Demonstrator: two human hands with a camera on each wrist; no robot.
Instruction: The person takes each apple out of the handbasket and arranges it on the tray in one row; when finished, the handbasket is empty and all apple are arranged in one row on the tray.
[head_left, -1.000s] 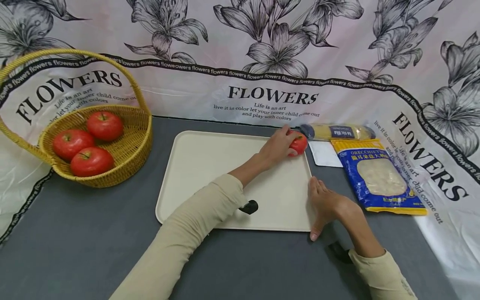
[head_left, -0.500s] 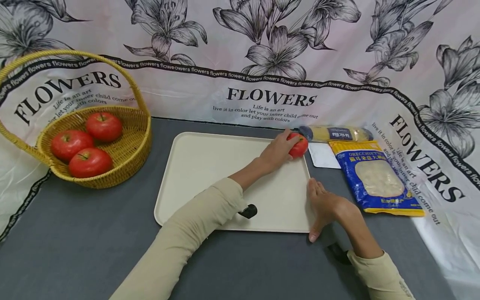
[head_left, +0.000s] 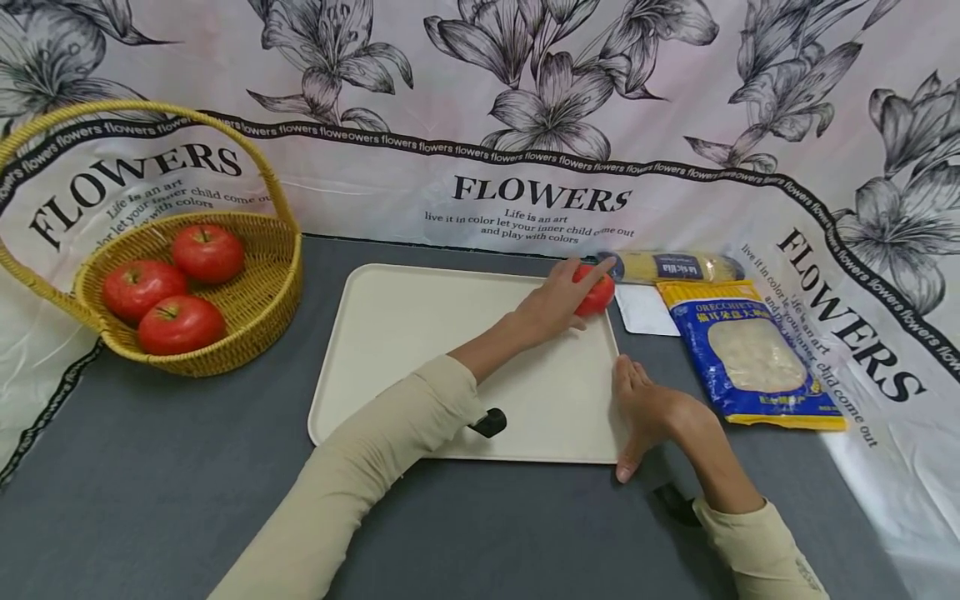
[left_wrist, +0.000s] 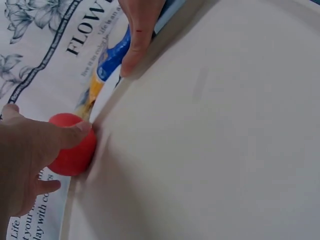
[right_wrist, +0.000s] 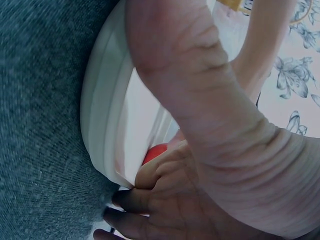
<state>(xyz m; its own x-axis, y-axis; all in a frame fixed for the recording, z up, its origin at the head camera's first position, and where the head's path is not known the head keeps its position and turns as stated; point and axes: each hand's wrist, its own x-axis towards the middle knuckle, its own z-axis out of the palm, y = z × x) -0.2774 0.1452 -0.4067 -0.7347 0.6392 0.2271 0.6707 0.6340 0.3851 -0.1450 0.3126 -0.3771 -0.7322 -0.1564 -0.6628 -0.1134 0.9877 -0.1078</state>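
Note:
A red apple [head_left: 598, 295] stands at the far right corner of the cream tray [head_left: 420, 350]. My left hand [head_left: 553, 302] is right at it, with fingers spread and loosened around its near side. In the left wrist view the thumb lies across the apple [left_wrist: 75, 157] and the other fingers stand apart from it. Along the tray's right side, my right hand [head_left: 651, 414] rests flat against the edge, thumb by the front corner. Its fingers are straight, and the right wrist view shows the tray rim [right_wrist: 102, 105] beside them.
A yellow wicker basket [head_left: 273, 292] with several red apples stands at left. Right of the tray lie a long pasta packet [head_left: 645, 267], a white card [head_left: 647, 310] and a blue-and-yellow orecchiette bag [head_left: 757, 354]. A flowered sheet [head_left: 360, 196] hangs behind the grey table.
My left hand has loosened its grip on the apple, its fingers lifting and spreading. The apple stays at the tray's corner. My right hand keeps its place at the tray edge.

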